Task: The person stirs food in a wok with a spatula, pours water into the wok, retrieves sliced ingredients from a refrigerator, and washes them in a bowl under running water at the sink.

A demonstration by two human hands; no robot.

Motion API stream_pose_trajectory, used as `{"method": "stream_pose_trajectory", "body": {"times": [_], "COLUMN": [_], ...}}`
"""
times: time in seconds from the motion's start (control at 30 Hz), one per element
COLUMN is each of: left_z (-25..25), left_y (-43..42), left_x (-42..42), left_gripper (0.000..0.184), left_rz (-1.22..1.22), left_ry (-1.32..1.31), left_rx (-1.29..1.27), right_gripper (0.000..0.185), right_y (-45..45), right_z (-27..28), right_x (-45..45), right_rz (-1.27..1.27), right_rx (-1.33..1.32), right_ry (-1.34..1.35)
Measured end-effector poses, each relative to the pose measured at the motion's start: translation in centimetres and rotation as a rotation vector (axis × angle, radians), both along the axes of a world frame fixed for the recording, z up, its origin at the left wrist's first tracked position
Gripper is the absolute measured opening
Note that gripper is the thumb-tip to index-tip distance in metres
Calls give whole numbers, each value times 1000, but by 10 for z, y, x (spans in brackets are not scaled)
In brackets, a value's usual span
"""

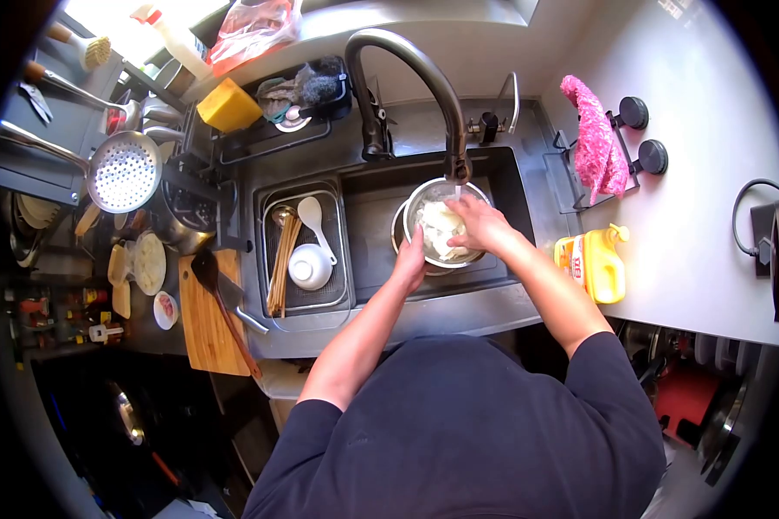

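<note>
Beneath the faucet (457,160) in the sink, a round bowl (414,212) holds wet white food pieces (441,227) whose kind I cannot make out. My left hand (411,261) grips the bowl's near left side, thumb up along the rim. From the right, my right hand (480,223) reaches into the bowl, thumb and fingers apart and touching the white pieces. Some of its fingertips are hidden among them. Another rim (397,232) shows just below the bowl, mostly covered by it.
Left of the bowl, a drain basket (342,294) holds chopsticks (283,268), a white rice paddle (314,221) and a small white bowl (310,266). A cutting board (203,329) bears a dark ladle (206,270). Right of the sink stand a yellow bottle (604,264) and a pink cloth (595,143).
</note>
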State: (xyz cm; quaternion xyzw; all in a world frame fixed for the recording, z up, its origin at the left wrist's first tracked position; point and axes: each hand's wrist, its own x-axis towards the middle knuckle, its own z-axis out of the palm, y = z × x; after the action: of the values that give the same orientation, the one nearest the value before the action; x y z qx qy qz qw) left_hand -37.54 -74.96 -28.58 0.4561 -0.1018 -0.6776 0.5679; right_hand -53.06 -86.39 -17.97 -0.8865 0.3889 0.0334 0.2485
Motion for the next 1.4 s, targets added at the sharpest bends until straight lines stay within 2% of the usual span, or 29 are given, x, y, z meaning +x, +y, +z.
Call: {"method": "stream_pose_trajectory", "body": {"times": [0.07, 0.1, 0.2, 0.23, 0.37, 0.5, 0.6, 0.7, 0.8, 0.9, 1.0, 1.07, 1.13, 1.17, 1.3, 1.4], "left_z": [1, 1, 17, 23, 13, 32, 24, 20, 17, 14, 15, 21, 23, 24, 26, 46], "left_y": [-1, 1, 2, 3, 4, 10, 11, 9, 7, 5, 6, 6, 5, 5, 0, -9], "left_x": [0, -1, -2, -1, 8, 10, 12, 12, 11, 11, 10, 10, 10, 10, 12, 19], "left_gripper": [55, 55, 55, 55, 53, 51, 51, 53, 53, 54, 54, 54, 54, 54, 58, 62], "left_rz": [11, 22, 40, 42, 30, 3, 23, 19, 25, 19, 30, 36, 35, 30, -7, -70], "left_ry": [6, 17, -13, -34, 37, 7, 19, -4, -19, 0, -24, 6, 16, 10, 12, -193], "left_rx": [-6, -3, 18, 29, 40, 54, 39, 32, 47, 33, 30, 51, 68, 76, 59, 52], "right_gripper": [83, 78, 68, 62, 60, 56, 49, 41, 35, 26, 28, 40, 54, 59, 37, 34], "right_y": [5, 3, 9, 12, 26, 44, 46, 46, 46, 42, 44, 40, 35, 33, 53, 57], "right_z": [5, -2, -38, -46, -55, 7, -19, -37, -41, -32, -15, -39, -61, -60, -83, -79], "right_x": [6, 5, 5, 5, 0, -3, -7, -7, -1, -5, -13, -22, -31, -44, -32, -23], "right_rz": [39, 116, 94, 55, 115, 196, 208, 114, -50, -153, -521, -829, -959, -864, -852, -939], "right_rx": [-135, -196, -348, -209, 21, -74, -164, -98, -149, -315, -450, -272, 387, 1032, 994, 951], "right_ry": [84, 48, -185, -184, -274, -124, -277, -555, -575, -569, -617, -646, -615, -658, -907, -1050]}}
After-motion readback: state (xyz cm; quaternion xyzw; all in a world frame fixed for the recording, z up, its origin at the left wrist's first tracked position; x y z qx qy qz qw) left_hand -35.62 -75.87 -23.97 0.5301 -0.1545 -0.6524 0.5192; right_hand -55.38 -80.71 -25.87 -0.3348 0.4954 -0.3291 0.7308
